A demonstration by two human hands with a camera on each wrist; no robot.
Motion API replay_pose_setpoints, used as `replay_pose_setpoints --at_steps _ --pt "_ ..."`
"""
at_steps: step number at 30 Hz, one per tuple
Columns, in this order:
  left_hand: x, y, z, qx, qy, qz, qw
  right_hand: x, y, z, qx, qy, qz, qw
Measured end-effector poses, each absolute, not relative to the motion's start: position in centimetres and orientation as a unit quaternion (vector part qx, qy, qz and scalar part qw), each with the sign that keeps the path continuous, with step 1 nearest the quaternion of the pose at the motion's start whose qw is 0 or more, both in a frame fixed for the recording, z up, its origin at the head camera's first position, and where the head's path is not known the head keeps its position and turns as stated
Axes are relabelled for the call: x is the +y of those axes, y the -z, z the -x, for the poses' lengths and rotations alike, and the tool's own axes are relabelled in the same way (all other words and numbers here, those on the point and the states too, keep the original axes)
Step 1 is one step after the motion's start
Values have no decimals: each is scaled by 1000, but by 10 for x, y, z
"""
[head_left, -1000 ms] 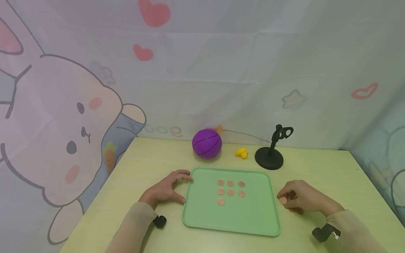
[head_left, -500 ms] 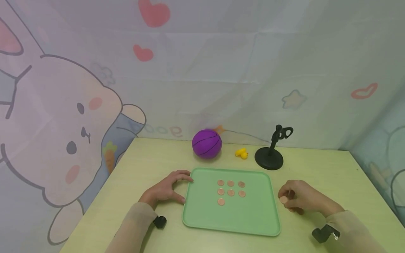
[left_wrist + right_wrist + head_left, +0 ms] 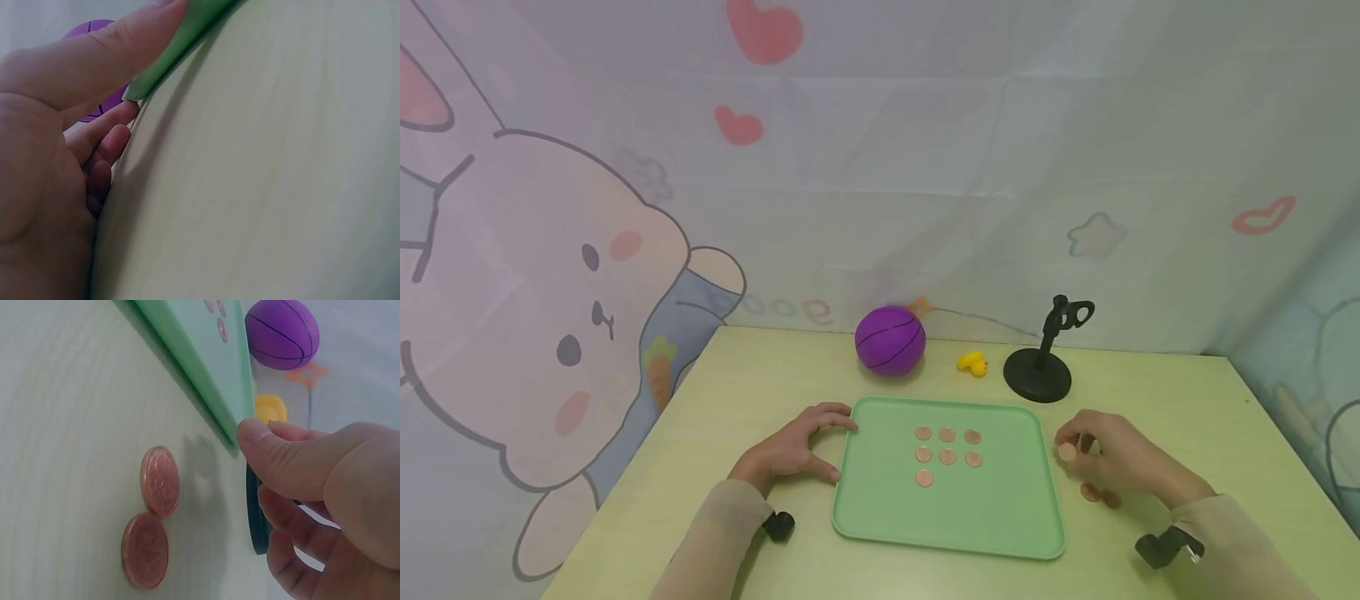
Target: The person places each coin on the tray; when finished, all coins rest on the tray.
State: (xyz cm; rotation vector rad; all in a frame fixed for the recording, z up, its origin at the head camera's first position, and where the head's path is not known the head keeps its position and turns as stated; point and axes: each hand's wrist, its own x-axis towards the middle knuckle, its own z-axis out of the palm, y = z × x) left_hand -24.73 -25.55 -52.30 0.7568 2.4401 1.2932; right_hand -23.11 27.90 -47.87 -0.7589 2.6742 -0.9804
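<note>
A green tray (image 3: 955, 517) lies on the table, also visible in the right wrist view (image 3: 187, 359). Several copper coins (image 3: 947, 457) sit in it in rows, a single one in the nearest row. My left hand (image 3: 790, 446) touches the tray's left rim, thumb and fingers spread. Just off the right rim, my right hand (image 3: 1112, 454) pinches a copper coin (image 3: 1067, 452) between thumb and fingertips, raised above the table; the thumb hides it in the right wrist view. Below that hand, two more coins (image 3: 160, 481) lie touching on the table.
Behind the tray stand a purple ball (image 3: 891, 341), a small yellow duck (image 3: 973, 363) and a black stand (image 3: 1037, 375) with a round base. A patterned cloth (image 3: 880, 208) hangs along the table's back edge.
My right hand has lifted slightly upward with the pinched coin, uncovering the two coins on the table beneath it. The left hand and tray have stayed put.
</note>
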Motion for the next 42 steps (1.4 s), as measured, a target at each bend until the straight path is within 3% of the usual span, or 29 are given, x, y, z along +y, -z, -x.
replay_pose_setpoints --at_steps 7,10,42 --pt "-257 524 248 846 -439 -271 134 264 482 235 892 313 325 22" --pt "-256 524 247 847 -438 -270 134 254 484 236 879 328 347 14" --pt "-255 521 246 843 -453 -252 144 150 497 232 846 310 431 46"
